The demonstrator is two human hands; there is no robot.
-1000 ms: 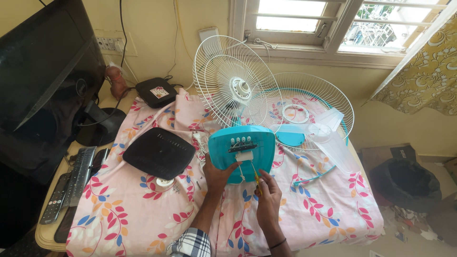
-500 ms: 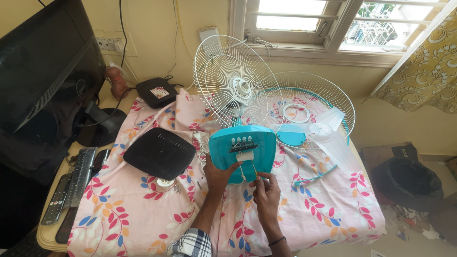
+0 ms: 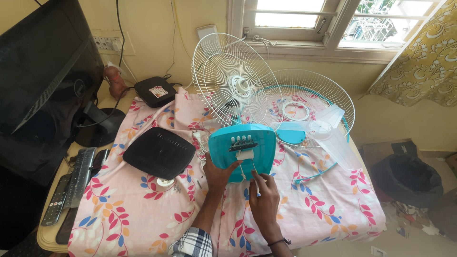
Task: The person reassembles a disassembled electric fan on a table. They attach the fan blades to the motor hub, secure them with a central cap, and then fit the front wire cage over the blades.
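- Standing at frame centre on the flowered cloth (image 3: 143, 209), the teal fan base (image 3: 243, 152) looks light, stiff, smooth plastic; its lower edge offers the safest hold.
- Left hand (image 3: 218, 172) cups that lower-left edge.
- Right hand (image 3: 264, 197) pinches 1 thin tool (image 3: 255, 177), tip at the fragile-looking switch block.

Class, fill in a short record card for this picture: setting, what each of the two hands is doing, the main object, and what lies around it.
Setting: table under a floral cloth, below a window
Main object: teal fan base, tilted up, with white switches and wires on its face
Left hand: grips the base's lower left edge
Right hand: holds a thin tool up to the wires
Behind: upright white fan grille; second grille lying flat; clear fan blade
Left side: black plastic cover, monitor, remotes
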